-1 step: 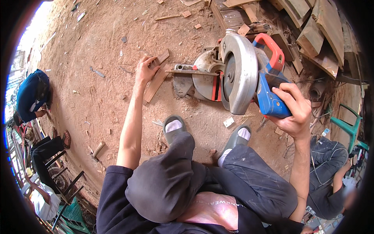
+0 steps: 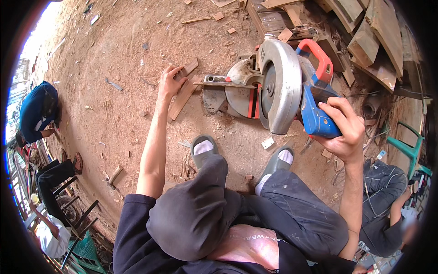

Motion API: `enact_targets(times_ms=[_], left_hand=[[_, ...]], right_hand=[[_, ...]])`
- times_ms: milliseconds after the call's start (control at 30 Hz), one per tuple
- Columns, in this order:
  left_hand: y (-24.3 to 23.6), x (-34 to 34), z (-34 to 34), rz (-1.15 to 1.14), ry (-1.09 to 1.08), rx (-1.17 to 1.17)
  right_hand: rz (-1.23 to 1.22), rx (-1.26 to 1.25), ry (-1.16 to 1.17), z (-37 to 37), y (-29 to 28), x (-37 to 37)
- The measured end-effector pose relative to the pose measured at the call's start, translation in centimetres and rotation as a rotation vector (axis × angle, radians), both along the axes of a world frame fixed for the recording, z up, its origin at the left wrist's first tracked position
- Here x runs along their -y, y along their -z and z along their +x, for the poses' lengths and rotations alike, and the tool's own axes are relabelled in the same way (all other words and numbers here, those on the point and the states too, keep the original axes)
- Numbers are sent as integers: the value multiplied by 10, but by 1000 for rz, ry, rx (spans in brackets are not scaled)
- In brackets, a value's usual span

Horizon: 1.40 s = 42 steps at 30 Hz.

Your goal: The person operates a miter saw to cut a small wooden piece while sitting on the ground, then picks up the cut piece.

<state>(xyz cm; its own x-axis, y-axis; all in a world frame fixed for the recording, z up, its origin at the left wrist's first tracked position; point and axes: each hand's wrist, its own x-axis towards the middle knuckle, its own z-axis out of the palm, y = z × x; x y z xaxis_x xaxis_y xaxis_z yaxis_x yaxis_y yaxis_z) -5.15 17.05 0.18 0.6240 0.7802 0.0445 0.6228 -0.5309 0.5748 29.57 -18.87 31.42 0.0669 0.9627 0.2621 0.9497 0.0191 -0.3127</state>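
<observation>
A miter saw (image 2: 284, 82) with a silver blade guard, a red carrying handle and a blue housing stands on the ground in front of me. My right hand (image 2: 344, 128) is wrapped round the end of the blue housing. To the left of the saw base, the fingers of my left hand (image 2: 172, 82) are bent, thumb and forefinger round a flat wooden board (image 2: 188, 67). Another wooden board (image 2: 183, 98) lies slantwise just below it. Across the saw's fence runs a thin strip (image 2: 223, 84), its left end a little apart from my fingertips.
Stacked planks (image 2: 376, 41) are piled at the far right. A hammer (image 2: 114, 177) lies on the dirt at left. People sit or crouch at both sides: one in blue (image 2: 37, 112), another in dark clothes (image 2: 383, 201) near a green chair (image 2: 408, 146). My sandals flank the near ground.
</observation>
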Motion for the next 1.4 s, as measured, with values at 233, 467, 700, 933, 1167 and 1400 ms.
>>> enact_targets(times_ms=[233,467,700,933,1167,1400], left_hand=[[4,-2,-7,-38,-18,9],[-3,14,-48,-69,-385,278],[4,30,-97,-10,-242,157],[7,31,-88,-20,-227,128],[16,24,-84,-21,-235,154],[14,24,-81,-44,-264,108]], right_hand=[[-3,-6,0,0,0,0],[-13,4,17,-3,-2,0],[4,3,7,-5,-2,-2],[18,2,-8,-4,-1,-2],[-1,7,-2,-4,-2,-1],[-7,-1,-9,-2,-1,-1]])
